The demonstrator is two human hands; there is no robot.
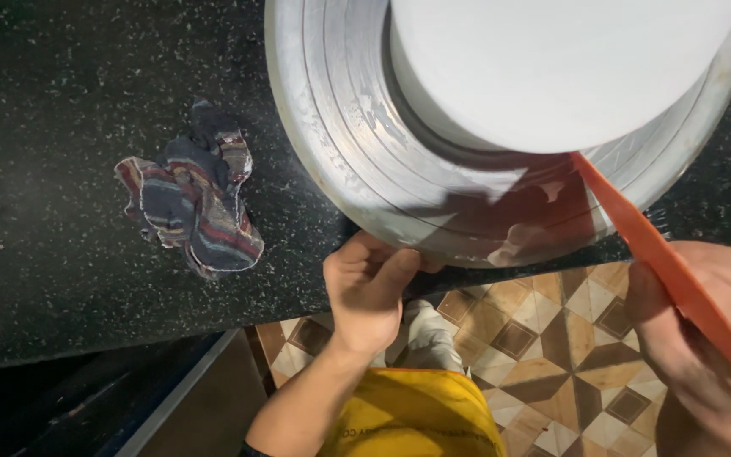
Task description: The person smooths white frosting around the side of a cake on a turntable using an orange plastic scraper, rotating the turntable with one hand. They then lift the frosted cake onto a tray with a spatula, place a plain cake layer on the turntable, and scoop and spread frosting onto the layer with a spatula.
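A large round metal basin (357, 152) sits at the edge of a black speckled counter (61, 211), with smooth white batter (552, 68) filling it. My left hand (367, 292) grips the basin's near rim, thumb on the outer wall. My right hand (704, 338), at the lower right, holds a flat orange scraper (662, 262). The scraper's tip rests against the inside wall of the basin, just below the batter, where white smears show.
A crumpled striped cloth (192, 203) lies on the counter to the left of the basin. Below the counter edge is a patterned tile floor (552, 338), my yellow garment (416, 419), and a dark cabinet front (86, 398) at the lower left.
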